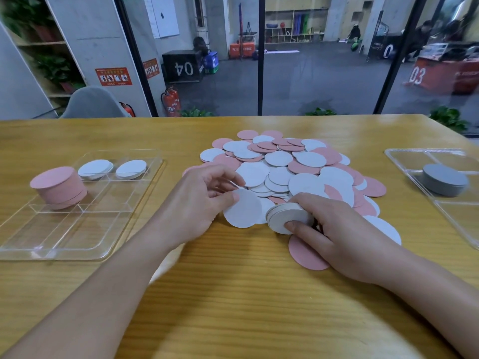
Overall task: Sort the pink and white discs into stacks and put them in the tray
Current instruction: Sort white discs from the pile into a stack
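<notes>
White discs (290, 220) sit as a small stack gripped edgewise in the right hand (334, 229), near the mixed pile (290, 164) mid-desk, while left-hand fingers (234, 196) pinch one more white disc (243, 208), seemingly to add before traying far left (77, 229).

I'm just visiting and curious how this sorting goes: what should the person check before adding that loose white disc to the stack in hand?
1. Left hand pinches a single white disc: ok.
2. Right hand grips the small white stack firmly: ok.
3. Stack holds white discs only: cannot tell, only edges and the top show.
4. Stack edges aligned: not ok, slightly fanned.
5. Left tray has free compartments beside the pink stack and two white stacks: ok.
6. Mixed pile still needs sorting: ok.
</notes>
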The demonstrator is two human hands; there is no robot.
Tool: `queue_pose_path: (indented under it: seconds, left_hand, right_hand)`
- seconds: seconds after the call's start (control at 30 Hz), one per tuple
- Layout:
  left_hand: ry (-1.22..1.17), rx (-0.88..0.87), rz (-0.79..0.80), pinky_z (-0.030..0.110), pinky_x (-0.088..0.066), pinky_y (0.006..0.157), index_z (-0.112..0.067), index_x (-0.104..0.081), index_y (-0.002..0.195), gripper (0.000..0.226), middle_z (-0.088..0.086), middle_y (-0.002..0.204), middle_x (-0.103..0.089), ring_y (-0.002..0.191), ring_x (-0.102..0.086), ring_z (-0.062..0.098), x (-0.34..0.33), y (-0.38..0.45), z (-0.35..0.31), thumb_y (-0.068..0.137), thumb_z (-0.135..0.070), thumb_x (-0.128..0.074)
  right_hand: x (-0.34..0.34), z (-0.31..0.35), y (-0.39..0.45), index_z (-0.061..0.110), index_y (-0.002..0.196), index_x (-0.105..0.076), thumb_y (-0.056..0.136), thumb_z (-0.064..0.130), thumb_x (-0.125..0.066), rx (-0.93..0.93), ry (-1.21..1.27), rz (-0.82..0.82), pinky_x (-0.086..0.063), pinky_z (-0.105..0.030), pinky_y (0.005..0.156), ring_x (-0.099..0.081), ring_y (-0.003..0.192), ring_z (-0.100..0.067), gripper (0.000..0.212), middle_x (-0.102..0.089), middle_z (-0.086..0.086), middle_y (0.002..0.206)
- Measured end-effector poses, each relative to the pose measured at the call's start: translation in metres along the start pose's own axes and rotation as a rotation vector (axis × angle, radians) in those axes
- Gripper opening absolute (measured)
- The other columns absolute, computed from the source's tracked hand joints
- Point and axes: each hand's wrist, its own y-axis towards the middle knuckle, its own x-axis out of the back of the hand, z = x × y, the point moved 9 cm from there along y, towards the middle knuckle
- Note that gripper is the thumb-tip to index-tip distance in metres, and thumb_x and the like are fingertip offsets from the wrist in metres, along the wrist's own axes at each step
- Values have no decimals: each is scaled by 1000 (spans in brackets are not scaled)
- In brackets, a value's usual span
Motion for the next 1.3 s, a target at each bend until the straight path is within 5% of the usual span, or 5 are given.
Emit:
queue_pose_path:
  seconds: [0.23,0.33,0.67,0.9,1.3]
  left_hand:
    - [-51,8,-44,34,-49,75,-24,-82,105,20,-3,97,-79,83,-64,29,8,3,4,110,-14,-65]
    - [-141,14,-93,35,-59,75,-19,-78,97,21,7,89,-76,79,-66,17,12,2,-1,111,-18,-63]
    - [-56,-35,25,22,-58,83,-25,-74,122,40,0,116,-69,90,-70,18,1,-1,-6,92,1,-82]
    - [-98,-113,110,35,-60,89,-15,-80,99,14,0,101,-79,94,-75,22,-24,-4,-12,95,-2,-82]
    - [63,-86,83,17,-53,81,-28,-80,107,25,-9,94,-78,84,-74,5,-38,-4,-4,111,-13,-61]
  right_hand:
    - [1,1,0,35,93,-50,108,40,-59,-5,0,-2,-42,-28,69,-55,85,-14,18,-57,12,89]
    - [1,0,-1,29,97,-55,107,41,-59,-17,-2,1,-43,-30,70,-55,84,-15,16,-58,11,87]
    - [2,0,0,30,93,-53,107,40,-59,-20,6,-7,-42,-28,68,-54,83,-15,19,-57,11,88]
    - [3,-3,-1,38,100,-54,106,43,-61,-43,32,-29,-44,-26,67,-58,84,-12,11,-61,18,91]
    - [0,2,1,40,106,-51,108,40,-58,-23,-29,-26,-40,-23,69,-57,90,-7,7,-57,19,93]
